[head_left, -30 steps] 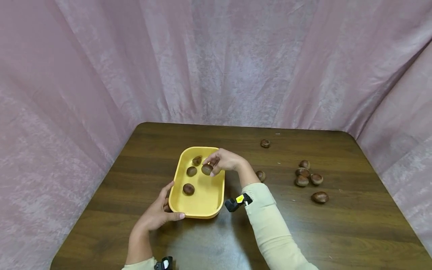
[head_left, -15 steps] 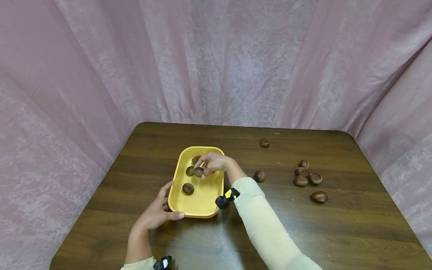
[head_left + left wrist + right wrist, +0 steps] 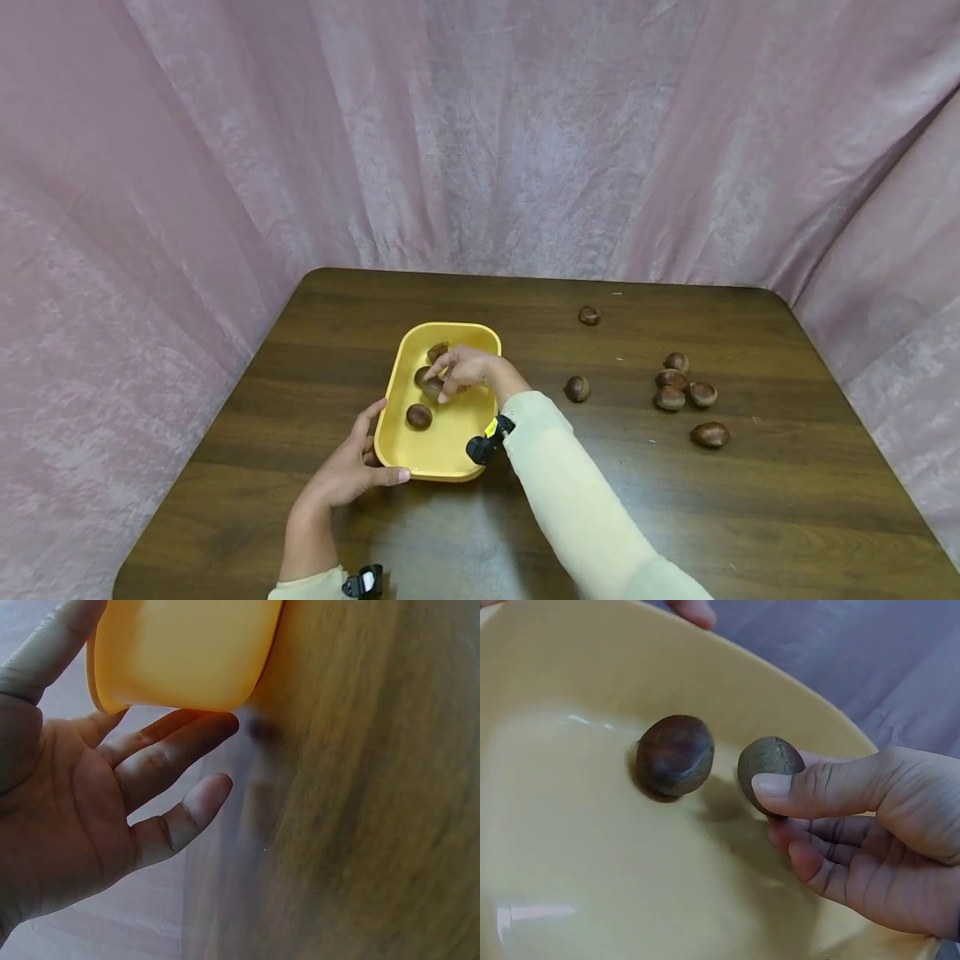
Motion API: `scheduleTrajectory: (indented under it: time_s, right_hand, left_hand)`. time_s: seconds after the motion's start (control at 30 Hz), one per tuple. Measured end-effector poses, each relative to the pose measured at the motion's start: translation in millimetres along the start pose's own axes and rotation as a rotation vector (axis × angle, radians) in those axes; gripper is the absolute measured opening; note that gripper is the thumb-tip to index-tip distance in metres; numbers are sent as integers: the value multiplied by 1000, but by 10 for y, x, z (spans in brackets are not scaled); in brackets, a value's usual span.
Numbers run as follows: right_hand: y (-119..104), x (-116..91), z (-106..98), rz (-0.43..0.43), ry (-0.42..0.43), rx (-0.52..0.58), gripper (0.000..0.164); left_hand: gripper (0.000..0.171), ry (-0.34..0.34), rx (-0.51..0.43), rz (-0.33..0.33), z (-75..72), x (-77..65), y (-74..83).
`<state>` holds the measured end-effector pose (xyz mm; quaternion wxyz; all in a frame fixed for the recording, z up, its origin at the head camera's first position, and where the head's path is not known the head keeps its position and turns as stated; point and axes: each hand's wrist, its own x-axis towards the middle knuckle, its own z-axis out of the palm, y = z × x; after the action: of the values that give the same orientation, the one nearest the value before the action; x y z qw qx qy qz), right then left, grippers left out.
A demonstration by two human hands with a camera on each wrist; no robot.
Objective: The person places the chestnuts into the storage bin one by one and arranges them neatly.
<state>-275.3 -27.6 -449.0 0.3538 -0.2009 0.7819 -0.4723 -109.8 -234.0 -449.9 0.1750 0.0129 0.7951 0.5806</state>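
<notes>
In the head view a yellow plastic tray (image 3: 450,446) stands on the table. My left hand (image 3: 352,467) grips its near left corner, thumb along the front rim and fingers against the outer wall (image 3: 187,675). Inside the tray, my right hand (image 3: 472,368) pinches a chestnut (image 3: 769,761) between thumb and fingers, low over the floor. Another chestnut (image 3: 675,754) lies beside it in the right wrist view. From the head, loose chestnuts show in the tray: one in the middle (image 3: 418,417), one at the far end (image 3: 438,352), and one partly hidden by the held chestnut.
Right of the tray, one chestnut (image 3: 577,388) lies by the right sleeve and another (image 3: 589,315) farther back. A cluster of several chestnuts (image 3: 672,380) sits at the right, with a single chestnut (image 3: 710,434) nearer. Pink curtains (image 3: 480,150) hang behind the wooden table (image 3: 787,500).
My right hand has moved left and toward me inside the tray, carrying the chestnut lower and up to one lying there. My left hand keeps its place on the tray corner.
</notes>
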Motion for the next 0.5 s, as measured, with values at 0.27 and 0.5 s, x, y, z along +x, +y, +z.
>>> scheduleTrajectory:
  time_s: [0.27, 0.5]
  right_hand:
    - [27, 63, 33, 12, -8, 6, 44]
    - [-6, 17, 29, 14, 19, 96, 45]
  left_hand:
    - [108, -12, -4, 6, -10, -3, 27]
    - [108, -27, -31, 21, -22, -16, 14]
